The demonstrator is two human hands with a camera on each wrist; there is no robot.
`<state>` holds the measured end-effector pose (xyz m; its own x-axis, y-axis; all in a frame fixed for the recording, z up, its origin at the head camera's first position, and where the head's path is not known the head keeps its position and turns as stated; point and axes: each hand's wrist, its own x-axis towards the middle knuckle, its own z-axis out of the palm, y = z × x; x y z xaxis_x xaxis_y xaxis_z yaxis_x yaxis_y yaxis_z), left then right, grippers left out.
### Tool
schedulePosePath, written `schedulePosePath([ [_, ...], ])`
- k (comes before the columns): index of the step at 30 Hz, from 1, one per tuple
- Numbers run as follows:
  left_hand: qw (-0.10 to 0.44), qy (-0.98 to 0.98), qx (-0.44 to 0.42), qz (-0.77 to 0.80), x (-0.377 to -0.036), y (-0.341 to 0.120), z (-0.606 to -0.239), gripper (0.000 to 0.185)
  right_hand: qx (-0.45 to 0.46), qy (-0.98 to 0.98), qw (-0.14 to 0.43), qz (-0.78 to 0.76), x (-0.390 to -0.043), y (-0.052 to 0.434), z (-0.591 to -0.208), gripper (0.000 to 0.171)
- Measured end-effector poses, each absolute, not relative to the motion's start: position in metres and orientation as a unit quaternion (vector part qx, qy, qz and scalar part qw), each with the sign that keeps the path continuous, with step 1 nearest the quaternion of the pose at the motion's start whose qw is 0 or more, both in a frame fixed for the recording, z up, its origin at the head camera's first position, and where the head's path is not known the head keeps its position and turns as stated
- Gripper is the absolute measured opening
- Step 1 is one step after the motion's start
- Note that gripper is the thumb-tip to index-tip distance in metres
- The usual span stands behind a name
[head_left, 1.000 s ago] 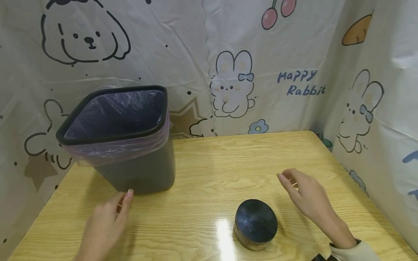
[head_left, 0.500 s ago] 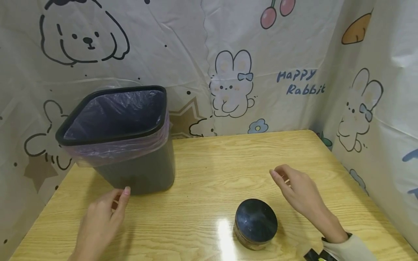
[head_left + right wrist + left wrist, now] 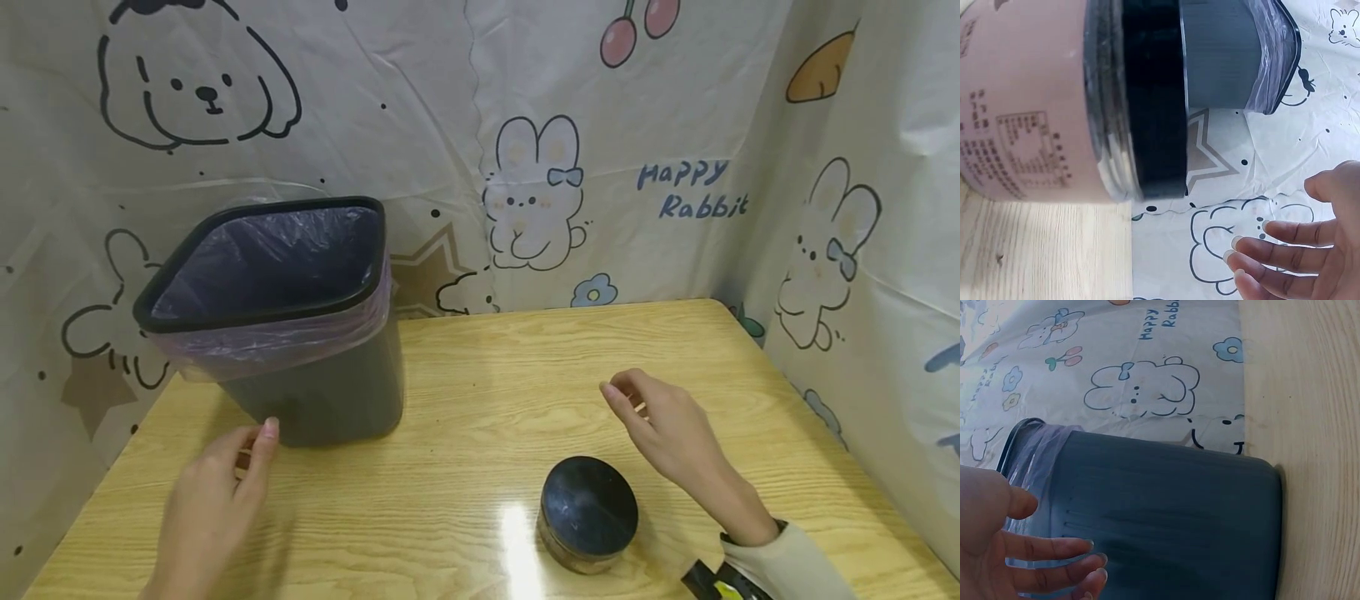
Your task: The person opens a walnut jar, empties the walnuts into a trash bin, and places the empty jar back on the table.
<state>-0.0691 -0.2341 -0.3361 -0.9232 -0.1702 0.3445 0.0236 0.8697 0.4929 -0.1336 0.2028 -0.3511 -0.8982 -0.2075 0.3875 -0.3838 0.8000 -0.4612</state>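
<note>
A round jar (image 3: 588, 510) with a black screw lid (image 3: 1157, 100) and a pinkish printed label (image 3: 1029, 112) stands upright on the table. Above and to the right of it hovers my right hand (image 3: 667, 429), fingers loosely bent and holding nothing. At the left stands a grey trash bin (image 3: 330, 392), lined with a thin purplish plastic bag (image 3: 300, 342) folded over its black rim. My left hand (image 3: 213, 496) hangs just in front of the bin with relaxed fingers (image 3: 1054, 549) and nothing in them. Whether it touches the bin I cannot tell.
The wooden table (image 3: 480, 400) carries the jar and the bin. A white cloth (image 3: 435, 108) printed with cartoon animals hangs along the back and both sides. A dark device (image 3: 723, 582) sits at my right wrist, by a light sleeve (image 3: 795, 567).
My right hand has drifted left and slightly farther from me, closer to the jar. My left hand has shifted a little to the left. Jar and bin stay in place.
</note>
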Motion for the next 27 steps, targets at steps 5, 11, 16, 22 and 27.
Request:
schedulePosePath([
  [5,0.190,-0.947,0.054,-0.253,-0.070,-0.238,-0.335,0.047,0.166,-0.934,0.161,0.272,-0.136,0.197,-0.350,0.028],
  [11,0.195,-0.947,0.060,-0.250,-0.070,-0.242,-0.335,0.047,0.175,-0.931,0.163,0.275,-0.139,0.190,-0.349,0.028],
  [16,0.200,-0.946,0.063,-0.247,-0.069,-0.245,-0.334,0.047,0.183,-0.928,0.165,0.280,-0.141,0.184,-0.347,0.028],
  [22,0.205,-0.945,0.065,-0.247,-0.068,-0.249,-0.334,0.047,0.191,-0.926,0.165,0.280,-0.145,0.179,-0.345,0.029],
  [27,0.199,-0.945,0.075,-0.249,-0.068,-0.254,-0.332,0.050,0.192,-0.927,0.159,0.279,-0.146,0.175,-0.342,0.030],
])
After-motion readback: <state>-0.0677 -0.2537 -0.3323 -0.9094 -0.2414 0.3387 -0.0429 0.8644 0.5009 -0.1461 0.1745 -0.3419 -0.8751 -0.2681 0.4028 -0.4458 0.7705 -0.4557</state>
